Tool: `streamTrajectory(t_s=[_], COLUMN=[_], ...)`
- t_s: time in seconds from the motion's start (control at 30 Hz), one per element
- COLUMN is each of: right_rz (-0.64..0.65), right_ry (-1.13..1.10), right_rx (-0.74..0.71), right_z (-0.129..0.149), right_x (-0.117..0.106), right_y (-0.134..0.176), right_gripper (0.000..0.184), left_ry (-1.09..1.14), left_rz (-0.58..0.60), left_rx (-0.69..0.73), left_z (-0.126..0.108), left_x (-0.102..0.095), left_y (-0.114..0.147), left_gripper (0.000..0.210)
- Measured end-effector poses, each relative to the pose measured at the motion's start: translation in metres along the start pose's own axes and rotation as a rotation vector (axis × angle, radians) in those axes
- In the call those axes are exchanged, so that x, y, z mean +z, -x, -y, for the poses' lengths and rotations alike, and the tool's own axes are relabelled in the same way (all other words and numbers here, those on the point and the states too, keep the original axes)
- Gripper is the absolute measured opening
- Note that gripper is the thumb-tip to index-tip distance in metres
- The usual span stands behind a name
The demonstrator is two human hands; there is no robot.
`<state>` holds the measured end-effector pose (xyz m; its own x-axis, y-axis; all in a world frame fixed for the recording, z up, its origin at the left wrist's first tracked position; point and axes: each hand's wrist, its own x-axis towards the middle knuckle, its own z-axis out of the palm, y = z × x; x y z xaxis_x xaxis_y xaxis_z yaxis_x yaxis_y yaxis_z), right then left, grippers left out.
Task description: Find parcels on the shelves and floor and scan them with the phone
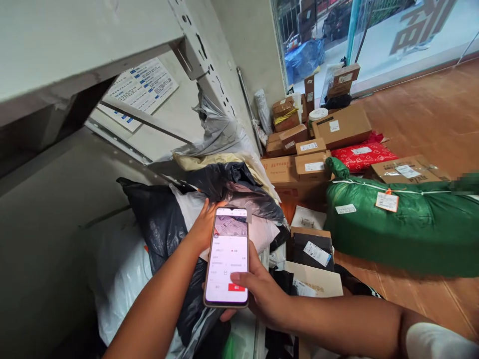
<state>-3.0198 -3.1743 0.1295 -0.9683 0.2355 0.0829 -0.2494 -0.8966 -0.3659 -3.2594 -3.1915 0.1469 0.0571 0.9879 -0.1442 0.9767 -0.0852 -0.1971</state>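
A smartphone (226, 264) is held upright in my right hand (262, 281), which is closed around its right edge and back. The thumb lies over the lower part of the lit screen, close to a red button, and a camera picture of a label fills the screen's top. Beyond the phone, my left hand (204, 225) rests on a heap of plastic mailer bags, fingers apart and partly hidden by the phone. A pale pink bag (258, 232) and a black bag (159, 232) lie on either side of it.
A metal shelf frame (202, 55) rises at the upper left over the bags. Cardboard boxes (342, 127) stand along the wall and glass door. A big green wrapped bundle (396, 239) and a red heart-patterned parcel (362, 153) lie on the wooden floor at right.
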Motion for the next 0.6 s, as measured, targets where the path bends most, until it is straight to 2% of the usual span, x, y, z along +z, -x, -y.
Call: streamTrajectory(t_s=[0.3,0.5,0.6], right_rz=[-0.015,-0.024,-0.025], right_ry=[-0.013,-0.012,-0.013], right_rx=[0.009,0.009,0.004], right_z=[0.000,-0.002,-0.003], right_x=[0.002,0.000,0.001], right_y=[-0.002,-0.005,-0.006], right_gripper=[0.064,0.066,0.065], left_ry=[-0.002,0.022,0.046], left_rz=[-0.019,-0.067,-0.028], left_rx=[-0.003,0.009,0.016], left_z=[-0.005,0.002,0.010], left_x=[-0.008,0.004,0.011], left_y=[0.001,0.001,0.002], left_gripper=[0.047,0.046,0.047])
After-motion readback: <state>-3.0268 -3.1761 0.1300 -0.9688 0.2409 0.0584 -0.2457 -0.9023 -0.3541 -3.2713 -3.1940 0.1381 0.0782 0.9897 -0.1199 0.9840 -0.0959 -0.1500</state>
